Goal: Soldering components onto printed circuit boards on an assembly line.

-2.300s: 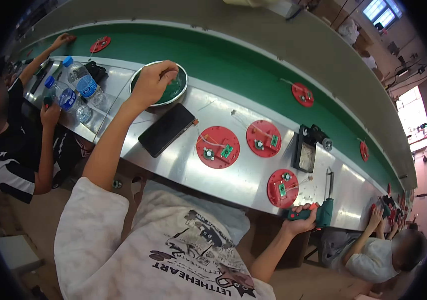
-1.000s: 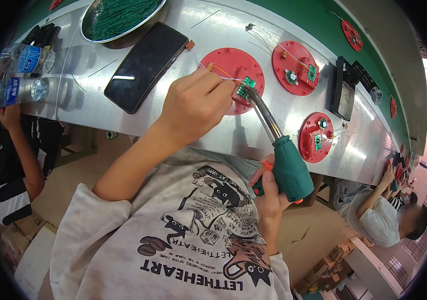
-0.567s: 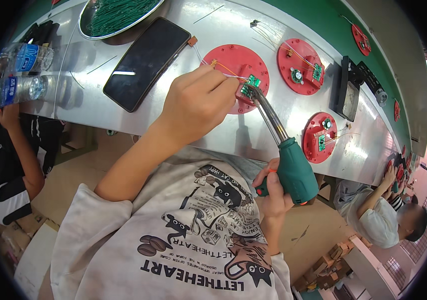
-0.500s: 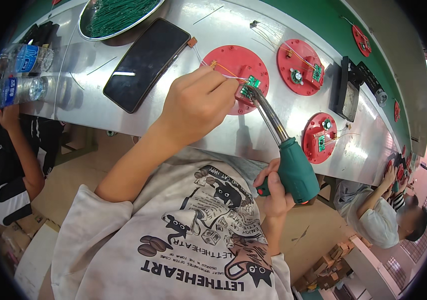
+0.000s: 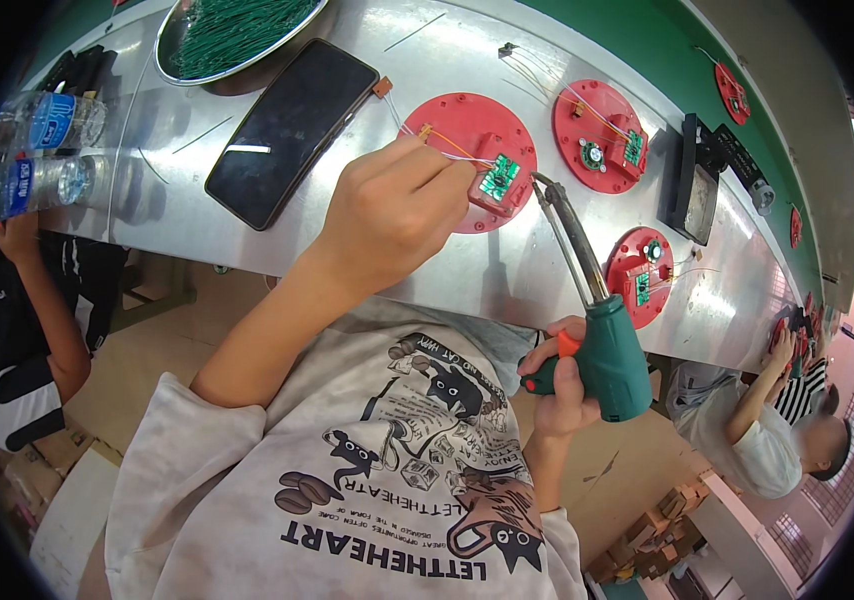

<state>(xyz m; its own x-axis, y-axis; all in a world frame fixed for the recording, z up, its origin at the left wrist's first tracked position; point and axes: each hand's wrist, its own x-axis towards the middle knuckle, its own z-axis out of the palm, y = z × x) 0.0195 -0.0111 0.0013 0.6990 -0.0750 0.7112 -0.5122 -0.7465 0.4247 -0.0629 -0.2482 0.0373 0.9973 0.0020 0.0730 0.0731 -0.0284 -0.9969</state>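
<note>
My right hand point(image 5: 559, 385) grips the handle of a green soldering gun point(image 5: 615, 360), a finger by its orange-red trigger. Its dark metal tip point(image 5: 544, 185) is just right of a small green circuit board point(image 5: 499, 177), apart from it. That board sits in a raised red block on a round red plastic disc point(image 5: 462, 112). Thin orange and white wires point(image 5: 452, 146) run across the disc to the board. Closed in a pinch, my left hand point(image 5: 397, 200) is over the disc's left part, beside the board and wires; what its fingertips hold is hidden.
A black phone point(image 5: 292, 130) lies left of the disc, below a metal bowl point(image 5: 169, 55) of green wires. Two plastic bottles point(image 5: 52, 120) lie far left. More red discs point(image 5: 597, 120) and a black tray point(image 5: 692, 185) are on the right. Other people sit at both sides.
The soldering gun has moved right and slightly down, its tip leaving the circuit board. My left hand has stayed almost still at the disc.
</note>
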